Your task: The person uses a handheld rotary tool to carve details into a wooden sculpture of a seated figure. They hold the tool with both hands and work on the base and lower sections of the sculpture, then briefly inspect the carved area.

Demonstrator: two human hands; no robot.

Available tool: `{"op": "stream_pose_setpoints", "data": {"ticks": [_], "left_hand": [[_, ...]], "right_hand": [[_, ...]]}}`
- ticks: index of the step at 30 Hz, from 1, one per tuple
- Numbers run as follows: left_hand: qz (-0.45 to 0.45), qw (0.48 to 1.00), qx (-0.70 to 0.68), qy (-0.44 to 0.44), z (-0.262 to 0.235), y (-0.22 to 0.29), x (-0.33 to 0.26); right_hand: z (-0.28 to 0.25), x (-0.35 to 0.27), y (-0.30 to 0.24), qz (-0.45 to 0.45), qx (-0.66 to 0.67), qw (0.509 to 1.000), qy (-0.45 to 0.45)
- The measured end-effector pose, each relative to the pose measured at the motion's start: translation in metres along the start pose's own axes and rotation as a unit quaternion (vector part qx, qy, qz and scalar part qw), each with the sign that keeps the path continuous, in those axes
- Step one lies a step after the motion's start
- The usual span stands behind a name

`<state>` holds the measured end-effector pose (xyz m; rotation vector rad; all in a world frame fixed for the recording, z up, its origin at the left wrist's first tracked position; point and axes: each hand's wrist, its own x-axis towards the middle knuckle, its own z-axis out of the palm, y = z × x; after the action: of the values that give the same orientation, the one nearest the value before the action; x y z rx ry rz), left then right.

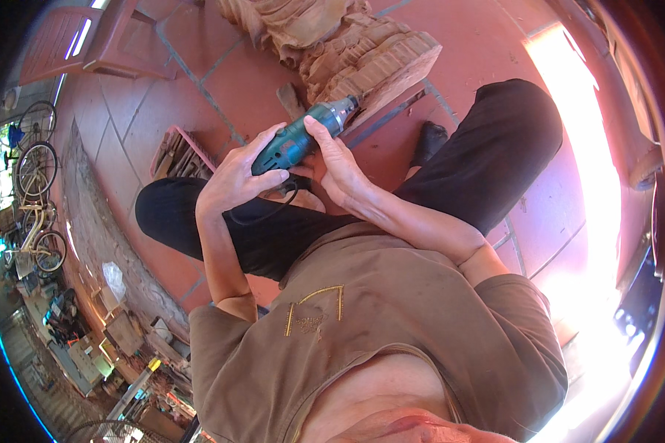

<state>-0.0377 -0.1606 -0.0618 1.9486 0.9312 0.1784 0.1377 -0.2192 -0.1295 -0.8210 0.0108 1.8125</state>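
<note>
Both of my hands hold a green die grinder (288,148) with a silver-grey neck, tilted so that its nose points away to the upper right. My left hand (234,176) is closed around the rear end of the body. Along the right side, near the neck, my right hand (335,159) grips it with the thumb on top. A black cord (273,213) loops down from the tool over my left leg. Just beyond the nose lies a carved wooden sculpture (369,63); the nose overlaps its near edge in view, and I cannot tell whether they touch.
Left of my hands, a pink-red basket (171,140) holds several wooden-handled tools. A long wooden plank (100,214) lies on the tiled floor further left. Reddish chairs (100,44) stand at the far left, bicycles (37,173) at the left edge. Cluttered tools fill the lower left.
</note>
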Motion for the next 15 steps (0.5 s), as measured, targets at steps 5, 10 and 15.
{"op": "stream_pose_setpoints", "data": {"ticks": [5, 10, 15], "left_hand": [[0.005, 1.000, 0.007, 0.003, -0.0011, -0.0020, -0.0012], [-0.008, 1.000, -0.004, -0.002, -0.0035, -0.0001, -0.0020], [-0.007, 1.000, 0.014, 0.003, -0.0045, -0.0021, -0.0028]], "right_hand": [[0.0005, 0.0018, 0.0018, 0.004, 0.000, 1.000, 0.000], [0.0002, 0.0062, 0.0055, 0.008, 0.006, 1.000, -0.011], [0.0019, 0.0076, 0.0051, 0.017, -0.001, 1.000, -0.007]]}}
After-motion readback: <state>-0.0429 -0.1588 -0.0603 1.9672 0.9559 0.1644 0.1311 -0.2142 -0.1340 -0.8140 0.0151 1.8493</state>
